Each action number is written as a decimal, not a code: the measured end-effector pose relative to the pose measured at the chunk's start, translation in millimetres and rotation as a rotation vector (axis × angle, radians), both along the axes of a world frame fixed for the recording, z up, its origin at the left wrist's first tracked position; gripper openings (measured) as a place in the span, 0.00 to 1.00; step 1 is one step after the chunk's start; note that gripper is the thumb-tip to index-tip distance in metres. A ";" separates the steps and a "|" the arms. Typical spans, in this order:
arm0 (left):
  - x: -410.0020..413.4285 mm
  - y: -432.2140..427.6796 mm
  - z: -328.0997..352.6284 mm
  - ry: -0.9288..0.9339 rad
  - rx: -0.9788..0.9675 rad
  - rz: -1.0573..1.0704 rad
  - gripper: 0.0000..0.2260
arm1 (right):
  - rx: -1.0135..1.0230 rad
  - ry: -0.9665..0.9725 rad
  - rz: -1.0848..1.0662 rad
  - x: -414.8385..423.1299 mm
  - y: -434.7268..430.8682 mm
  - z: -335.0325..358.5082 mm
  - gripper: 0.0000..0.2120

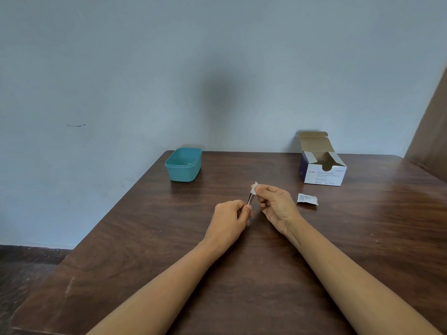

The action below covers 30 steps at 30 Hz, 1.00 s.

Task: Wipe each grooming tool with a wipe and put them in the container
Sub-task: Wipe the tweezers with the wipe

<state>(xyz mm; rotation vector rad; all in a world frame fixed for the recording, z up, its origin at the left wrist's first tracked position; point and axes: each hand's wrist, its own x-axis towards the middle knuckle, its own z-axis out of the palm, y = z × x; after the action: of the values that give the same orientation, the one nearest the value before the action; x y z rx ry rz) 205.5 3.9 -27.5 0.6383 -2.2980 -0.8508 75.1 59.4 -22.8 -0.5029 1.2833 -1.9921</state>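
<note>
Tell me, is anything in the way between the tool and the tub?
Nothing visible. The left hand holds the tool, the right hand pinches a wipe on it; only bare table lies between tool and tub.

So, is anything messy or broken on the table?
Nothing is broken or spilled. Only a crumpled wrapper lies loose on the table, beside the right hand and in front of the open swab box.

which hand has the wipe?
The right hand: it pinches the white wipe round the upper end of the metal tool. The left hand grips only the tool's lower end.
</note>
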 end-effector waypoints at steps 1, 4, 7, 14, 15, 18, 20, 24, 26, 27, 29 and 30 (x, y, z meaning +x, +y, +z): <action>-0.1 0.1 0.1 0.000 0.002 0.005 0.12 | -0.007 -0.007 0.006 -0.4 0.1 -0.4 0.03; -0.5 -0.5 0.5 0.005 0.023 0.008 0.12 | -0.019 -0.025 0.005 -0.8 1.2 -0.7 0.02; -0.8 -0.1 1.7 -0.005 0.026 0.003 0.11 | -0.011 -0.049 -0.043 1.1 1.7 -0.8 0.01; -1.4 0.3 1.5 -0.005 0.046 -0.013 0.11 | -0.001 -0.008 -0.142 6.5 2.0 0.5 0.07; -1.3 0.4 1.3 -0.008 0.043 -0.015 0.11 | 0.003 0.005 -0.146 6.6 1.7 0.5 0.10; -1.2 -0.1 1.2 -0.010 0.038 -0.015 0.11 | -0.013 0.022 -0.135 6.2 0.7 0.5 0.15; -1.8 -0.6 1.3 -0.011 0.038 -0.015 0.11 | -0.027 0.013 -0.132 5.4 0.2 0.7 0.14; -2.7 -0.9 0.8 -0.013 0.032 -0.015 0.11 | -0.030 -0.076 -0.156 1.5 -0.6 0.2 0.08; -2.9 -0.4 0.8 -0.017 0.024 -0.023 0.11 | -0.041 -0.108 -0.167 0.5 -0.7 0.2 0.04; -3.0 -0.2 1.0 -0.019 0.024 -0.027 0.11 | -0.043 -0.114 -0.175 0.7 -0.8 0.2 0.04; -3.1 0.3 1.7 -0.019 0.019 -0.031 0.11 | -0.040 -0.118 -0.190 2.0 -0.3 1.4 0.05; -3.2 0.3 1.9 -0.016 0.015 -0.032 0.11 | -0.038 -0.115 -0.195 2.5 -0.2 1.8 0.06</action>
<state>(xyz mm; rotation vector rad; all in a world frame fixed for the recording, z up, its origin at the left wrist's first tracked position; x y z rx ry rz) 202.3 4.1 -25.6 0.6183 -2.3237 -0.8817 77.6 59.2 -21.0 -0.2852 1.2654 -2.1760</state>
